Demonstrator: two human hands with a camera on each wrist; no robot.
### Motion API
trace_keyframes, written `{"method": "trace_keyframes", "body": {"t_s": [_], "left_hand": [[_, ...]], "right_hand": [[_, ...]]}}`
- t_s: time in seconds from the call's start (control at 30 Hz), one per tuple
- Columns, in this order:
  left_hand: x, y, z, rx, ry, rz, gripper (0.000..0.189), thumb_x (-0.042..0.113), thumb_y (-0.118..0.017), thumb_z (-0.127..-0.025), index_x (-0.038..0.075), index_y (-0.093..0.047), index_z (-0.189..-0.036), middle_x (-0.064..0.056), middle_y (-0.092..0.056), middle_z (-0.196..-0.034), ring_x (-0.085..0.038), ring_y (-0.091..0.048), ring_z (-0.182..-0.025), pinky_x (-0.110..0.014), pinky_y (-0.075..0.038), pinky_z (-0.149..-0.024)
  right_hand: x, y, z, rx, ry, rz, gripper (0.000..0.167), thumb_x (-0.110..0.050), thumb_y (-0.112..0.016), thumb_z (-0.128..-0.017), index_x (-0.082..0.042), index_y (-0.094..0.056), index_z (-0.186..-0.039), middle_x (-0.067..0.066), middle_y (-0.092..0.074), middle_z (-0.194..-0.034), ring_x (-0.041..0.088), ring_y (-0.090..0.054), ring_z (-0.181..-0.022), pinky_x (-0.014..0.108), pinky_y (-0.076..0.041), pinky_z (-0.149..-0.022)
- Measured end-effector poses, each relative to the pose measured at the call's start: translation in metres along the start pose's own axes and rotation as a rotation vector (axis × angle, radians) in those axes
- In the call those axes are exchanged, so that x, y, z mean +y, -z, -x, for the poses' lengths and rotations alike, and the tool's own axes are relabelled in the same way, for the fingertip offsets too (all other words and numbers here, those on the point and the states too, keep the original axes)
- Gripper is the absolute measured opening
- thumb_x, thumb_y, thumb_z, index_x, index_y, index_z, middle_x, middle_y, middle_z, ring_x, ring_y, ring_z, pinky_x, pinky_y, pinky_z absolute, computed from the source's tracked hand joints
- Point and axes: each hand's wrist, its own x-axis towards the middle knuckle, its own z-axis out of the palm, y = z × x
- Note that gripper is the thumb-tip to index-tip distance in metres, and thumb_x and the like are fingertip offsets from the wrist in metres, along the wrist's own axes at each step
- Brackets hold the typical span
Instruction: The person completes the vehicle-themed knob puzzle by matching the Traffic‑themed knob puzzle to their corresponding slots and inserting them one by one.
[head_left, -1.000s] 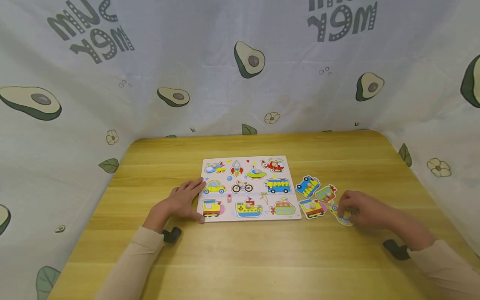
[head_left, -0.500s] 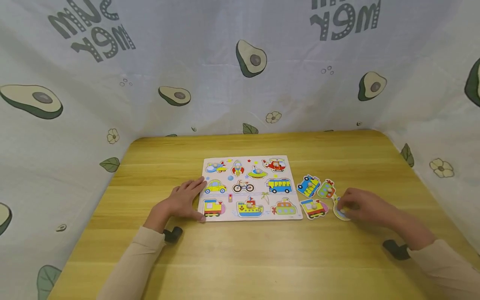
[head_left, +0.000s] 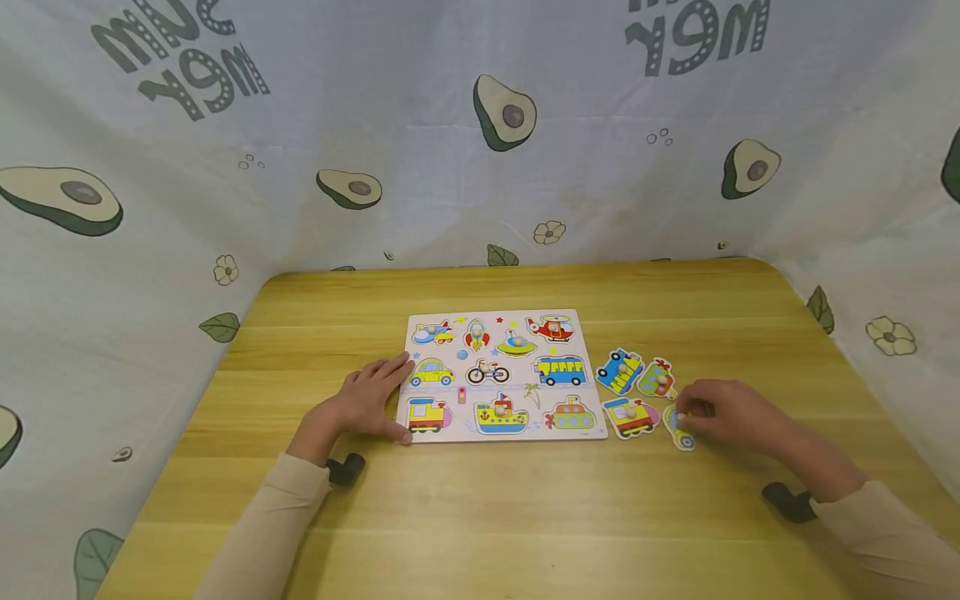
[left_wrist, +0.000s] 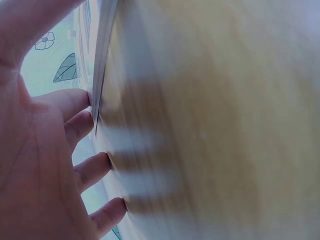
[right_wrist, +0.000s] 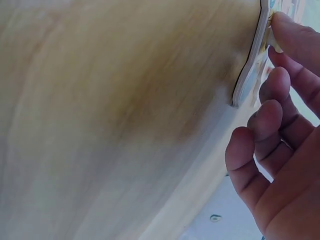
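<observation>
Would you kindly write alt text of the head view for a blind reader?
A person's right hand pinches a partly hidden yellow-and-blue puzzle piece beside three colourful vehicle-shaped pieces on a yellow wooden table. The left hand touches the left edge of a pale rectangular vehicle puzzle board.

Pale cloth (head_left: 420,83) printed with avocados (head_left: 495,112), leaves (head_left: 220,327), flowers (head_left: 550,232) and grey lettering (head_left: 697,37) hangs behind and beside a wood-grained table (head_left: 480,517)

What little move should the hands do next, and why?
Probably lift the car piece toward the yellow car picture on the puzzle board: the right hand pinches that piece, the picture has no knobbed piece in place, and the left hand touches the board's edge, perhaps steadying it.
</observation>
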Motion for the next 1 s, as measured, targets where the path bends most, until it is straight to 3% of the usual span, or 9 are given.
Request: {"method": "trace_keyframes", "body": {"t_s": [0.27, 0.47, 1.0], "left_hand": [[0.0, 0.0, 0.0, 0.002, -0.005, 0.0, 0.115, 0.054, -0.082, -0.072, 0.011, -0.021, -0.159, -0.01, -0.014, -0.168, -0.043, -0.019, -0.15, -0.07, -0.019, -0.115], [0.001, -0.001, 0.001, -0.002, 0.001, 0.003, 0.115, 0.055, -0.082, -0.072, 0.011, -0.021, -0.159, -0.01, -0.014, -0.169, -0.043, -0.019, -0.15, -0.07, -0.018, -0.115], [0.001, 0.001, 0.001, -0.006, 0.005, 0.0, 0.115, 0.053, -0.083, -0.072, 0.011, -0.021, -0.159, -0.01, -0.014, -0.168, -0.043, -0.018, -0.15, -0.07, -0.018, -0.115]], "right_hand": [[0.006, -0.002, 0.003, 0.05, 0.085, -0.005, 0.022, -0.006, -0.083, -0.074, -0.015, -0.07, -0.089, -0.016, -0.053, -0.076, -0.008, -0.039, -0.068, 0.019, -0.037, -0.057], [0.009, -0.002, 0.003, 0.056, 0.141, -0.031, 0.023, 0.0, -0.081, -0.073, -0.017, -0.072, -0.086, -0.015, -0.059, -0.079, -0.011, -0.04, -0.07, 0.019, -0.039, -0.057], [0.008, 0.004, 0.003, 0.037, 0.075, -0.026, 0.019, -0.004, -0.082, -0.076, -0.016, -0.074, -0.087, -0.013, -0.061, -0.083, -0.012, -0.043, -0.072, 0.02, -0.042, -0.058]]}}
